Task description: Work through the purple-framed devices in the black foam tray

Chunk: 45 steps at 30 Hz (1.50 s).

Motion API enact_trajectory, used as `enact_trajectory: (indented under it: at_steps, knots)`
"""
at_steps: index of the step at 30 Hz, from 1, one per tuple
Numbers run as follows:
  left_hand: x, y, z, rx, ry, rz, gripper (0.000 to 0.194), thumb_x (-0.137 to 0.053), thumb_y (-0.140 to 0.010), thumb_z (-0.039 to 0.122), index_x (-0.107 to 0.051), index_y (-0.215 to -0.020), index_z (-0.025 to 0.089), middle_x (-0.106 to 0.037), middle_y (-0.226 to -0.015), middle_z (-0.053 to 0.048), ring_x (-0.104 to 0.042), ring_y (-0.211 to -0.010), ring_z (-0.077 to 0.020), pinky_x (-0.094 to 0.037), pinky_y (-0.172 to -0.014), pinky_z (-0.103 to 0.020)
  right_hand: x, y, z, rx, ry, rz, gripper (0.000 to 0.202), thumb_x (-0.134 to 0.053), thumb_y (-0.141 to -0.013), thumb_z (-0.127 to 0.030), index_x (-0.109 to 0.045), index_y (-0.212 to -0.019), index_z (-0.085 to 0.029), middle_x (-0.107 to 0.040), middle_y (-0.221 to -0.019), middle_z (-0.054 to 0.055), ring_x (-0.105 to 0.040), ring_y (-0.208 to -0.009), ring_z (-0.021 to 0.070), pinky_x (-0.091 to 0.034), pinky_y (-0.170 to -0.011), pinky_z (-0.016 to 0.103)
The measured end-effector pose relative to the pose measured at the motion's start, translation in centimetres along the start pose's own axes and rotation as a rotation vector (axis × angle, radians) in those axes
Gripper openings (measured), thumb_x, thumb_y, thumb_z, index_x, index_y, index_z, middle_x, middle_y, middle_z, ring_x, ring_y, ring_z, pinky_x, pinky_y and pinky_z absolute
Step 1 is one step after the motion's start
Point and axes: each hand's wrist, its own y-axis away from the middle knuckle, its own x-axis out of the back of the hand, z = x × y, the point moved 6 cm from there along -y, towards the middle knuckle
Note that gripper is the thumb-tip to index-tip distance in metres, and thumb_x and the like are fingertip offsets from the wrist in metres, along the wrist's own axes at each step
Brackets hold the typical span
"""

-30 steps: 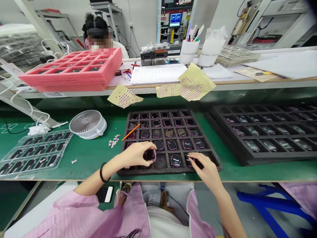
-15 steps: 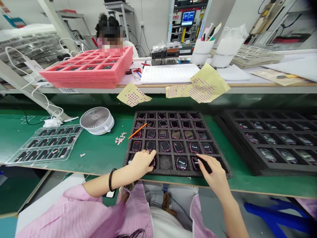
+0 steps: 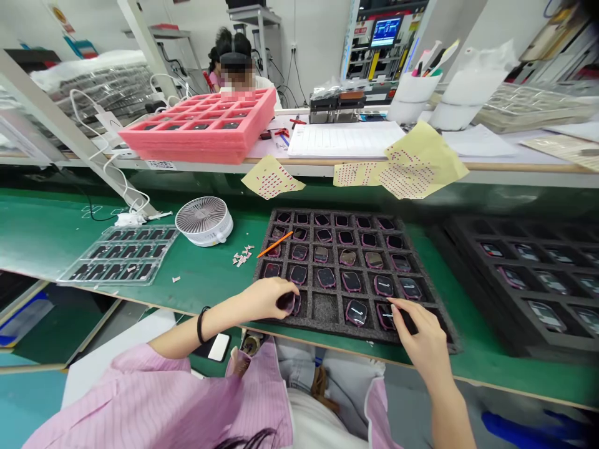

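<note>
A dark grey foam tray (image 3: 322,307) holds rows of smartwatch cases with black screens and purple rims. At its near left, my left hand (image 3: 269,298) is closed round a dark smartwatch case (image 3: 286,302), lifted slightly and tilted over its compartment. My right hand (image 3: 423,330) is at the near right, thumb and index finger gripping the edge of another smartwatch case (image 3: 385,316) in its compartment. A dark shape shows under the right palm; I cannot tell what it is. Between the hands lies a smartwatch case with white marks on its screen (image 3: 356,312).
An orange stick (image 3: 275,244) lies across the tray's left edge. Left of it are small paper scraps (image 3: 242,255), a white fan (image 3: 204,219) and a clear tray of black parts (image 3: 119,254). Stacked dark foam trays (image 3: 524,299) stand right. A pink foam tray (image 3: 196,140) sits on the shelf.
My left hand has raised a smartwatch case, whose dark face now shows in the fingers. My right hand stays at the same case. The whole view has shifted, moving the scene rightward.
</note>
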Motion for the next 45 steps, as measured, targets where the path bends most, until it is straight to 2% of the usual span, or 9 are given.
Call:
enact_trajectory:
  at_steps: [5, 11, 16, 21, 26, 34, 40, 43, 45]
  knots:
    - [-1.8, -0.9, 1.2, -0.090, -0.184, -0.100, 0.045, -0.063, -0.072, 0.008, -0.057, -0.116, 0.017, -0.064, -0.112, -0.010, -0.061, -0.104, -0.0220, -0.049, -0.089, -0.031, 0.0, 0.2, -0.2, 0.003, -0.020, -0.026, 0.019, -0.046, -0.093, -0.029, -0.062, -0.099, -0.021, -0.069, -0.096, 0.007, -0.064, -0.091, 0.0227, -0.045, -0.084, 0.037]
    - [-1.9, -2.0, 2.1, -0.209, -0.389, -0.179, 0.042, -0.071, -0.071, 0.019, -0.059, -0.110, 0.016, -0.067, -0.093, -0.011, -0.063, -0.089, -0.0248, -0.049, -0.078, -0.031, -0.1, 0.3, -0.2, 0.003, -0.029, -0.026, 0.019, -0.046, -0.093, -0.030, -0.062, -0.099, -0.021, -0.069, -0.097, 0.008, -0.064, -0.091, 0.0239, -0.046, -0.083, 0.039]
    - [1.1, -0.9, 1.0, -0.211, -0.141, -0.113, 0.045, -0.069, -0.074, 0.023, -0.057, -0.118, 0.021, -0.065, -0.107, -0.006, -0.061, -0.099, -0.0202, -0.046, -0.085, -0.026, 0.0, 0.5, -0.2, 0.028, -0.016, -0.017, 0.021, -0.045, -0.094, -0.031, -0.061, -0.101, -0.020, -0.068, -0.098, 0.009, -0.063, -0.092, 0.0242, -0.045, -0.083, 0.039]
    - [3.5, 1.8, -0.7, -0.178, -0.066, -0.092, 0.041, -0.063, -0.075, 0.010, -0.059, -0.115, 0.021, -0.062, -0.112, -0.006, -0.055, -0.108, -0.0181, -0.043, -0.094, -0.026, 0.1, 0.7, -0.1, 0.019, -0.020, -0.027, 0.026, -0.041, -0.096, -0.034, -0.061, -0.104, -0.018, -0.067, -0.100, 0.010, -0.062, -0.094, 0.0252, -0.045, -0.083, 0.038]
    - [1.4, 3.0, -1.8, -0.165, -0.154, -0.207, 0.041, -0.058, -0.072, 0.000, -0.061, -0.108, 0.020, -0.063, -0.107, -0.007, -0.054, -0.108, -0.0202, -0.044, -0.093, -0.029, 0.4, 0.6, -0.7, 0.018, -0.004, 0.032, 0.024, -0.043, -0.095, -0.031, -0.061, -0.104, -0.018, -0.067, -0.100, 0.012, -0.062, -0.092, 0.0262, -0.046, -0.083, 0.040]
    - [0.2, 2.4, -2.0, -0.171, -0.205, -0.162, 0.040, -0.061, -0.068, 0.002, -0.061, -0.103, 0.022, -0.065, -0.097, -0.006, -0.057, -0.100, -0.0205, -0.047, -0.082, -0.026, 0.5, -0.6, -4.9, 0.052, -0.209, 0.130, 0.018, -0.050, -0.089, -0.017, -0.062, -0.102, -0.021, -0.068, -0.096, 0.010, -0.064, -0.087, 0.0250, -0.049, -0.082, 0.042]
    - [1.4, 3.1, -2.4, -0.068, -0.163, -0.092, 0.043, -0.069, -0.068, 0.013, -0.060, -0.109, 0.023, -0.062, -0.101, -0.006, -0.059, -0.094, -0.0192, -0.049, -0.078, -0.025, -3.3, -1.4, -8.4, -0.101, -0.563, -0.069, 0.020, -0.051, -0.090, -0.027, -0.063, -0.106, -0.022, -0.068, -0.100, 0.009, -0.065, -0.092, 0.0249, -0.052, -0.083, 0.041]
    - [2.8, 3.8, -0.6, -0.098, -0.169, 0.042, 0.043, -0.062, -0.076, 0.015, -0.055, -0.117, 0.021, -0.061, -0.107, -0.007, -0.057, -0.101, -0.0188, -0.047, -0.084, -0.025, -6.4, -2.0, -9.9, -0.312, -0.840, -0.269, 0.031, -0.052, -0.090, -0.035, -0.056, -0.119, -0.023, -0.066, -0.107, 0.010, -0.065, -0.097, 0.0244, -0.054, -0.083, 0.041]
    - [3.6, 4.0, 1.3, -0.147, -0.170, 0.125, 0.044, -0.057, -0.081, 0.016, -0.049, -0.125, 0.021, -0.061, -0.109, -0.007, -0.054, -0.106, -0.0187, -0.046, -0.088, -0.026, -8.3, -2.3, -11.7, -0.428, -1.078, -0.401, 0.051, -0.052, -0.091, -0.038, -0.037, -0.137, -0.026, -0.062, -0.116, 0.010, -0.063, -0.102, 0.0234, -0.055, -0.085, 0.042]
